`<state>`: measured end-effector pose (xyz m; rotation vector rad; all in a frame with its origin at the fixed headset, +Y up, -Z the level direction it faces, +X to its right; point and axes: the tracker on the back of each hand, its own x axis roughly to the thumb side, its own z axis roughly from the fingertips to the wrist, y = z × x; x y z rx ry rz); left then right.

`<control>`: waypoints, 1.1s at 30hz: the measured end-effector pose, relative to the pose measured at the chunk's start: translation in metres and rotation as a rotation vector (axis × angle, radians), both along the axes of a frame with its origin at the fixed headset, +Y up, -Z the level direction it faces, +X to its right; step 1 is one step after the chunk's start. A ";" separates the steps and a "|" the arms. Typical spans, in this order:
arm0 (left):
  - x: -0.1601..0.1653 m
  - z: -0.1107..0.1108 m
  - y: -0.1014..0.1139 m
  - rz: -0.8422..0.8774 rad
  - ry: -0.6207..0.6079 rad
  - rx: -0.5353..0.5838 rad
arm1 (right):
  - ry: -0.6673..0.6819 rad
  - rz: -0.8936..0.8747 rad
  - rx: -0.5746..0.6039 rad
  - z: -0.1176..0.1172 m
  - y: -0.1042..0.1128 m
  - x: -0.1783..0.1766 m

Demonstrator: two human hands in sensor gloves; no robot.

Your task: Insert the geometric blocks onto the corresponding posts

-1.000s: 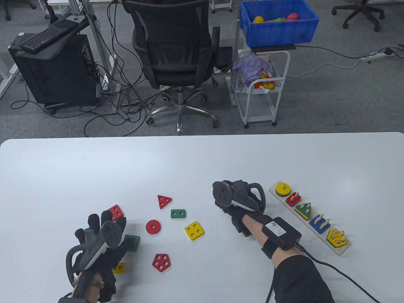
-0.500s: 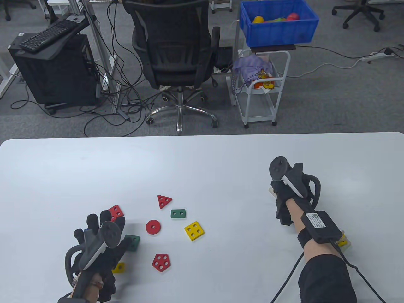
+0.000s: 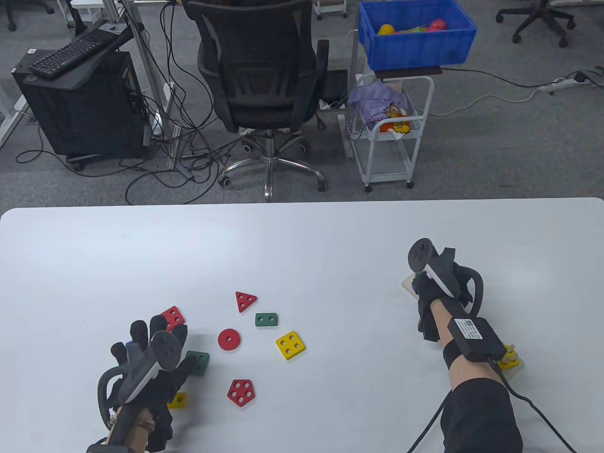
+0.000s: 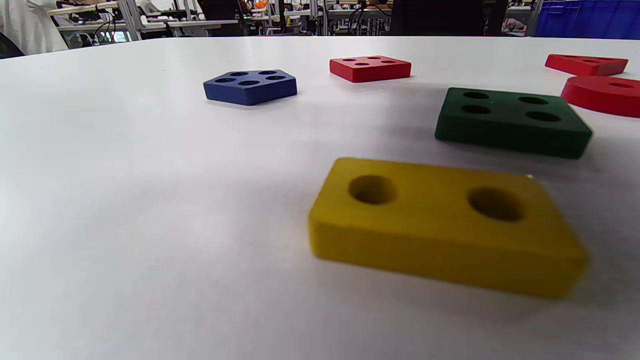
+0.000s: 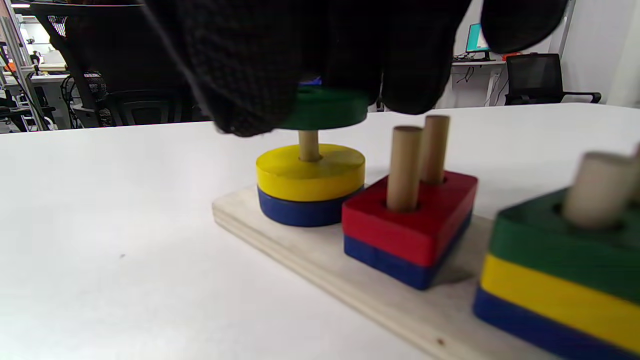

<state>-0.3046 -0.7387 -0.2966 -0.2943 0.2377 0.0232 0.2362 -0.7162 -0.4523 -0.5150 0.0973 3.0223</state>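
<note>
So right now the right hand (image 5: pixel 320 60) has a green disc (image 5: pixel 325 107) pinched in its fingertips and is holding it on the single peg (image 5: pixel 308 145) at the far end of the wooden board (image 5: pixel 300 250), partway down, with a gap above the yellow disc (image 5: pixel 310 170) that already sits on a blue one. I'd say this is the "thread the round block" step, and the next move just needs the disc kept level and slid straight down the peg, then let go. Nothing really blocks it; the red rectangle (image 5: pixel 410 215) on the two pegs next door is close but clear. The left hand (image 3: pixel 151 358) rests on the table with fingers spread, gripping nothing, next to a green square (image 4: pixel 510 120), a yellow rectangle (image 4: pixel 445 225) and a blue pentagon (image 4: pixel 250 86). More loose blocks wait mid-table: red disc (image 3: pixel 229 339), yellow square (image 3: pixel 290 345), red pentagon (image 3: pixel 242 392), red triangle (image 3: pixel 245 300), green rectangle (image 3: pixel 266 320).
</note>
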 end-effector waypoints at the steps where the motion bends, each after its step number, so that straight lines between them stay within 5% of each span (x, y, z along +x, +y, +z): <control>1: 0.000 0.000 0.000 -0.001 0.000 -0.001 | -0.001 -0.014 -0.007 -0.001 -0.002 0.001; 12: 0.001 0.000 0.000 -0.006 -0.004 -0.008 | 0.128 -0.049 0.096 0.019 0.019 -0.018; 22: 0.002 0.000 -0.001 -0.005 -0.010 -0.006 | 0.653 0.003 0.012 0.075 0.012 -0.137; 28: 0.002 0.001 0.000 -0.003 -0.009 -0.005 | 0.971 0.061 -0.086 0.085 -0.008 -0.199; 33: 0.002 0.001 0.001 0.001 -0.006 -0.003 | 1.080 0.113 -0.138 0.086 -0.021 -0.235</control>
